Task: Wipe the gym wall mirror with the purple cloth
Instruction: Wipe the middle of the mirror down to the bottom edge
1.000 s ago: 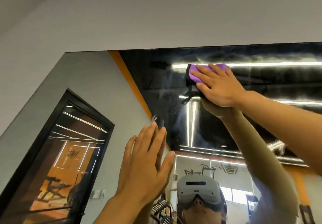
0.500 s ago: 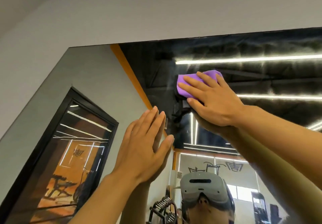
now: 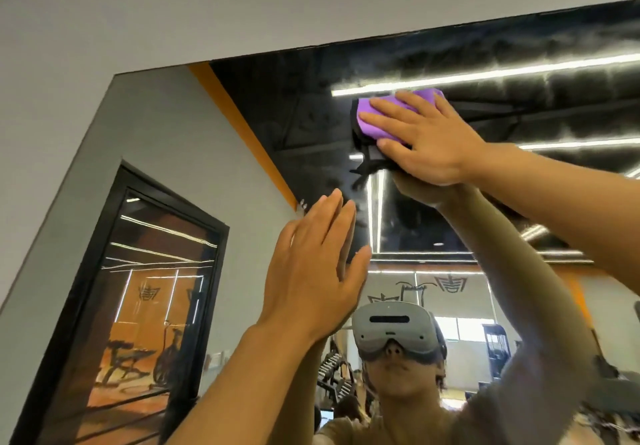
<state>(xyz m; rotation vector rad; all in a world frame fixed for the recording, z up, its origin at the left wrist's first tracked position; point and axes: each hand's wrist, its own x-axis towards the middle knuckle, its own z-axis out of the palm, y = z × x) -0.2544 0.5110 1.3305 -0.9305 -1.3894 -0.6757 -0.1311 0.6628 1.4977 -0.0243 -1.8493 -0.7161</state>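
Observation:
The wall mirror (image 3: 166, 140) fills most of the view, its top edge running up to the right under a grey wall. High on the glass, my right hand (image 3: 426, 140) presses the purple cloth (image 3: 377, 117) flat against it with straight, spread fingers; only the cloth's left part and top edge show past the hand. Lower and to the left, my left hand (image 3: 311, 271) lies flat on the mirror with fingers straight and together, holding nothing. Both arms reach up from the bottom of the frame.
The mirror's upper left corner (image 3: 116, 76) meets the grey wall (image 3: 242, 5) above it. Reflected in the glass are a black-framed doorway (image 3: 138, 289), an orange stripe, ceiling light strips, gym equipment and a person wearing a headset (image 3: 394, 332).
My right hand slid the cloth down and left across the glass, then back up and to the right. My left hand stayed flat on the mirror.

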